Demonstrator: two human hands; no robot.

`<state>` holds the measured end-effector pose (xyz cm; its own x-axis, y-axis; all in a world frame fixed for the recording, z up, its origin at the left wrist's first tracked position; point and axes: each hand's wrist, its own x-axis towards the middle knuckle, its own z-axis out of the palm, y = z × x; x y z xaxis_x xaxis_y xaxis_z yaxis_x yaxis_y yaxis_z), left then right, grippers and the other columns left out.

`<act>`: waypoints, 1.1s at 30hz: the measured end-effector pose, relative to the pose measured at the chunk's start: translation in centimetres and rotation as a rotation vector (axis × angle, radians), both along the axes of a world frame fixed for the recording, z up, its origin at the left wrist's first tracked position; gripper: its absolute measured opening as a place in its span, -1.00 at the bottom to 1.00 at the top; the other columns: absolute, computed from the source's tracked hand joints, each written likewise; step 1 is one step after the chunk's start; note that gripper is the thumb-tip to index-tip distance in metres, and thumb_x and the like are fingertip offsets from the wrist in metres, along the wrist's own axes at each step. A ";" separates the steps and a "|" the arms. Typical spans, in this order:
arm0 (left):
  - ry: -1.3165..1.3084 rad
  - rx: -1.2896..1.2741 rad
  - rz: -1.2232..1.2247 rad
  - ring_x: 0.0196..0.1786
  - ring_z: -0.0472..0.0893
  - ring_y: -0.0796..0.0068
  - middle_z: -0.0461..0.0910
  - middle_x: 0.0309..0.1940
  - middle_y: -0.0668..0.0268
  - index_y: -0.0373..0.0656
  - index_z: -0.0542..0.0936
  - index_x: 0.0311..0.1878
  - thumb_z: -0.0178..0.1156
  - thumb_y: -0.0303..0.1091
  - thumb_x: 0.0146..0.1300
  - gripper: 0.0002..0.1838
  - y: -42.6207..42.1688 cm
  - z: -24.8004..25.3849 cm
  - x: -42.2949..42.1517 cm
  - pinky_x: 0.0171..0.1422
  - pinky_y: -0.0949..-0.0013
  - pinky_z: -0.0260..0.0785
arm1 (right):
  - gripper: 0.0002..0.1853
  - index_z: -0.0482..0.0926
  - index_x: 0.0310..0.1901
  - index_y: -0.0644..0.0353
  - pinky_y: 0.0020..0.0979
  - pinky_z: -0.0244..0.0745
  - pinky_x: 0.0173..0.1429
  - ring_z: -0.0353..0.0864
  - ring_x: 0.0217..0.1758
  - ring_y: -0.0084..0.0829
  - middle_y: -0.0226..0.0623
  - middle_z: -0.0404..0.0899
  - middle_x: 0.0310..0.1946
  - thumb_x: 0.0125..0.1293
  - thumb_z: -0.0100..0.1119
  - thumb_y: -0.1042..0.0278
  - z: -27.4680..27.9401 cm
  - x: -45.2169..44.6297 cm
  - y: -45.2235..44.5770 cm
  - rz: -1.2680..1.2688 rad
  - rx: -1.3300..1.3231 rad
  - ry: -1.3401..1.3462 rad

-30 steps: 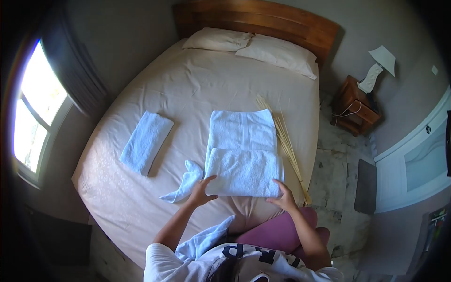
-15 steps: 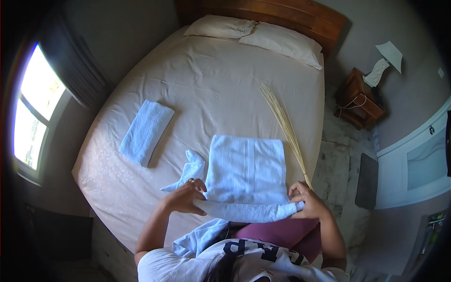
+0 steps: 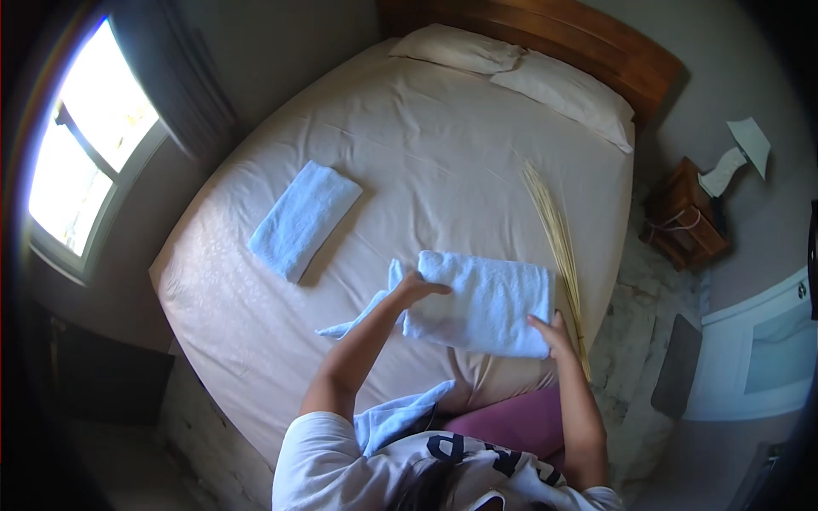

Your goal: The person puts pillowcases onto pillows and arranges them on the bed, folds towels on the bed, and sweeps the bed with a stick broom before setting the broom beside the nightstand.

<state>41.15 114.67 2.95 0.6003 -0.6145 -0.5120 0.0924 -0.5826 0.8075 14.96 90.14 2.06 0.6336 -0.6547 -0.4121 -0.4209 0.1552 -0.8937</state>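
Observation:
A light blue towel (image 3: 481,302), folded into a compact rectangle, lies near the bed's front edge. At its left side my left hand (image 3: 417,289) grips it, thumb on top. My right hand (image 3: 552,334) holds the lower right corner, with the thumb over the towel. A smaller blue cloth (image 3: 366,315) lies crumpled just left, partly behind my left forearm. Farther left rests another folded blue towel (image 3: 305,221). Beside the right edge of the held towel is a bundle of thin straw-coloured sticks (image 3: 558,238).
The bed (image 3: 409,136) has two pillows (image 3: 562,95) by a wooden headboard (image 3: 588,34). Another blue cloth (image 3: 396,417) lies by my lap. A bedside table (image 3: 688,213) with a lamp (image 3: 724,166) stands at the right, a window (image 3: 94,145) at the left.
The towel's near part, earlier lifted in both hands, is now folded over the far part, making a smaller rectangle. The view has shifted, so the bed appears farther right.

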 end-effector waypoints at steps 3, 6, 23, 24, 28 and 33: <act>0.212 -0.187 0.153 -0.10 0.58 0.17 0.56 -0.10 0.11 -0.27 0.49 0.03 0.41 -0.24 -0.08 -0.42 0.4 5.1 0.1 0.05 0.16 0.41 | -0.45 0.41 -0.03 0.33 -0.37 0.53 -0.16 0.60 -0.20 -0.38 -0.17 0.58 -0.20 -0.05 0.44 0.35 4.1 2.9 -1.1 0.065 0.041 -0.141; 0.486 -0.466 0.466 -0.05 0.56 0.08 0.53 -0.06 0.08 -0.27 0.44 0.08 0.33 -0.34 -0.03 -0.45 3.8 9.0 0.4 0.10 -0.02 0.38 | -0.38 0.42 0.00 0.32 -0.37 0.53 -0.12 0.60 -0.18 -0.38 -0.15 0.57 -0.16 -0.11 0.48 0.32 10.0 8.5 -0.5 0.147 -0.036 -0.170; 0.084 -0.699 1.085 0.00 0.49 0.15 0.49 -0.01 0.12 -0.23 0.33 0.19 0.33 -0.42 -0.05 -0.33 19.9 -5.0 8.4 0.12 0.15 0.32 | -0.62 0.49 -0.09 0.29 -0.38 0.49 -0.10 0.59 -0.18 -0.28 -0.13 0.57 -0.17 0.03 0.29 0.39 2.7 14.5 12.6 0.597 -0.515 -0.251; 0.092 -0.728 1.115 -0.01 0.50 0.16 0.49 -0.01 0.11 -0.24 0.33 0.19 0.33 -0.43 -0.06 -0.33 19.9 -4.5 8.5 0.12 0.16 0.31 | -0.62 0.49 -0.09 0.29 -0.38 0.49 -0.10 0.59 -0.18 -0.28 -0.13 0.57 -0.17 0.03 0.29 0.39 2.6 14.3 12.8 0.594 -0.513 -0.250; -0.147 -0.605 1.219 0.01 0.46 0.20 0.42 0.01 0.11 -0.37 0.27 0.12 0.36 -0.41 -0.08 -0.32 20.1 -4.6 6.9 0.11 0.19 0.30 | -0.68 0.51 -0.12 0.28 -0.34 0.49 -0.09 0.58 -0.15 -0.22 -0.11 0.56 -0.19 0.05 0.25 0.44 3.6 14.5 13.3 0.627 -0.542 -0.272; -1.296 0.097 0.915 -0.06 0.38 -0.02 0.35 -0.04 -0.03 -0.34 0.31 0.02 0.36 -0.35 -0.11 -0.38 17.6 -0.9 -1.8 0.12 0.14 0.18 | -0.72 0.54 -0.19 0.27 -0.24 0.48 -0.05 0.56 -0.11 -0.15 -0.07 0.55 -0.19 0.05 0.25 0.37 1.5 19.4 18.1 0.757 -0.679 -0.431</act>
<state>39.35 132.30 2.02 0.7749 0.1862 0.6040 -0.2663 -0.7705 0.5792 34.33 108.21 3.58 0.9704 -0.0431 0.2378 0.1674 -0.5901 -0.7898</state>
